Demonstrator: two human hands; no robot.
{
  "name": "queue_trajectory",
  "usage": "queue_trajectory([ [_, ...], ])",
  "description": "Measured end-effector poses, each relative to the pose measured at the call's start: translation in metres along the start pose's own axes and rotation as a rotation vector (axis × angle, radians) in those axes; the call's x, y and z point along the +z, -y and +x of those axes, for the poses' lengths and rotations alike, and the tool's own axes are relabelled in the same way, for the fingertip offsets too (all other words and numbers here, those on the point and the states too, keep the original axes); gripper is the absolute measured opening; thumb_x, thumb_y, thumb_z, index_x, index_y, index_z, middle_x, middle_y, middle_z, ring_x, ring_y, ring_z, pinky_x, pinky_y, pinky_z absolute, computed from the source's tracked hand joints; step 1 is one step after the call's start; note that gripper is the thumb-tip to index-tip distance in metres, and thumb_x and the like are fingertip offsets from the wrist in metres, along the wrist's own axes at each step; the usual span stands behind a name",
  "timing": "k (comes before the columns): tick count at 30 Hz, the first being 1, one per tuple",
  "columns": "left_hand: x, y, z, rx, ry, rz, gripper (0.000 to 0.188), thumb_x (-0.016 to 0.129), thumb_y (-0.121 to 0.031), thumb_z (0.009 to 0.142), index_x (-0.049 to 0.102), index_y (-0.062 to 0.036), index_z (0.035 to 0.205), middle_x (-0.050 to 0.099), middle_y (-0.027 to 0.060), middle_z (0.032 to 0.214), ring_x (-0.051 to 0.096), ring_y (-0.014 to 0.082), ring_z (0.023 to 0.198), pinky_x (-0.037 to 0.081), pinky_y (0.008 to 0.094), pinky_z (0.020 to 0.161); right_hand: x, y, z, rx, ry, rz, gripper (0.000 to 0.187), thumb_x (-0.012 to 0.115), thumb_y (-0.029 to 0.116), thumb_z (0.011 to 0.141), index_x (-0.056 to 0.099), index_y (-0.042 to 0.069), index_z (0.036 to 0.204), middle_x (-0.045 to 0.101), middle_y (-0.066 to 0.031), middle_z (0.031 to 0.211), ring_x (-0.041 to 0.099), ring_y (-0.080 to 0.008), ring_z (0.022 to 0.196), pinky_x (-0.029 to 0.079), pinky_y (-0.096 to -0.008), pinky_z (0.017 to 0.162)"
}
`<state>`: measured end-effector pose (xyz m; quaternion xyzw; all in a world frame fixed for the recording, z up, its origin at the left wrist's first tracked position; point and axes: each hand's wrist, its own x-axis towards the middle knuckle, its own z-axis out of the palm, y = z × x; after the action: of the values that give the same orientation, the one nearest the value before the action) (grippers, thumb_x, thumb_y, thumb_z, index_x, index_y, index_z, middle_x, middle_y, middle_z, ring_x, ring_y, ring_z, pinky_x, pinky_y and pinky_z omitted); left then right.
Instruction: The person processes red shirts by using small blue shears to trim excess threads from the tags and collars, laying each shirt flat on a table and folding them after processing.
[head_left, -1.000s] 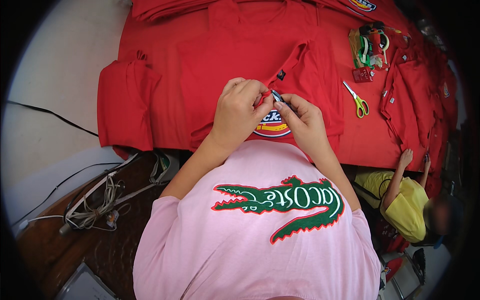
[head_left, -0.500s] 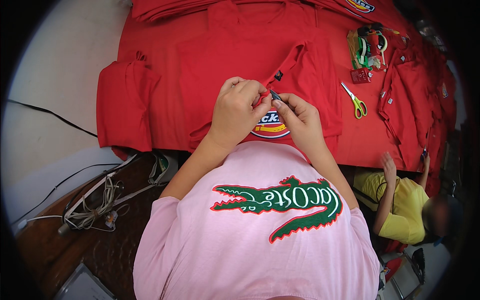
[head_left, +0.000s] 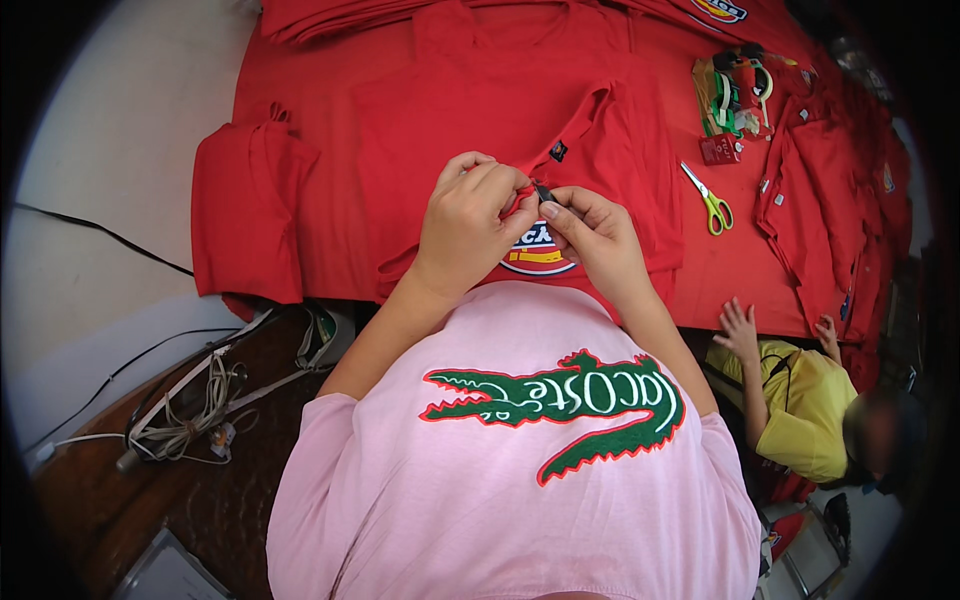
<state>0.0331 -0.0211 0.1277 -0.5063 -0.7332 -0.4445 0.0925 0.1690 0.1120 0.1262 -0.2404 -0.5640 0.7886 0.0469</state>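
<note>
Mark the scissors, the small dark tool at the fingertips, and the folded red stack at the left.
scissors (head_left: 709, 199), head view, on the blades' pivot.
small dark tool (head_left: 543, 193), head view, mid shaft.
folded red stack (head_left: 248, 215), head view, top face.

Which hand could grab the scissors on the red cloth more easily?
The right hand, probably. The green-handled scissors lie on its side of the red shirt, with bare cloth between. The left hand would have to cross over.

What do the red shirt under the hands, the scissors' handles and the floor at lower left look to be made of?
Red shirt: soft matte knit cloth, likely cotton; it folds and creases, and the left hand and right hand pinch it. Scissors: glossy yellow-green handles, probably plastic, with pale metal-looking blades. Floor: dark brown with a slight sheen, possibly wood or polished tile; hard to tell.
</note>
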Motion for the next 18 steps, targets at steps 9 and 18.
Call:
queue_trajectory([
  [9, 0.001, 0.002, 0.002, 0.039, 0.007, 0.0, 0.014, 0.08, -0.002, 0.077, 0.067, -0.005, 0.082, 0.051, 0.0024, 0.06, 0.055, 0.0197, 0.058, 0.055, 0.0409, 0.091, -0.006, -0.002, 0.003, 0.036, 0.021, 0.082, 0.02, 0.066, 0.018, 0.104, 0.071, 0.0, 0.11, 0.056, 0.0066, 0.073, 0.047, 0.0001, 0.064, 0.033, -0.0178, 0.054],
  [18, -0.002, 0.0, 0.004, -0.202, 0.061, -0.147, 0.012, 0.082, -0.005, 0.083, 0.072, -0.0022, 0.09, 0.066, 0.0046, 0.073, 0.062, 0.015, 0.069, 0.055, 0.0306, 0.08, -0.023, -0.004, 0.022, -0.121, -0.227, 0.14, 0.021, 0.062, 0.022, 0.106, 0.069, 0.002, 0.108, 0.055, 0.0038, 0.075, 0.042, -0.0015, 0.06, 0.034, -0.0178, 0.053],
])
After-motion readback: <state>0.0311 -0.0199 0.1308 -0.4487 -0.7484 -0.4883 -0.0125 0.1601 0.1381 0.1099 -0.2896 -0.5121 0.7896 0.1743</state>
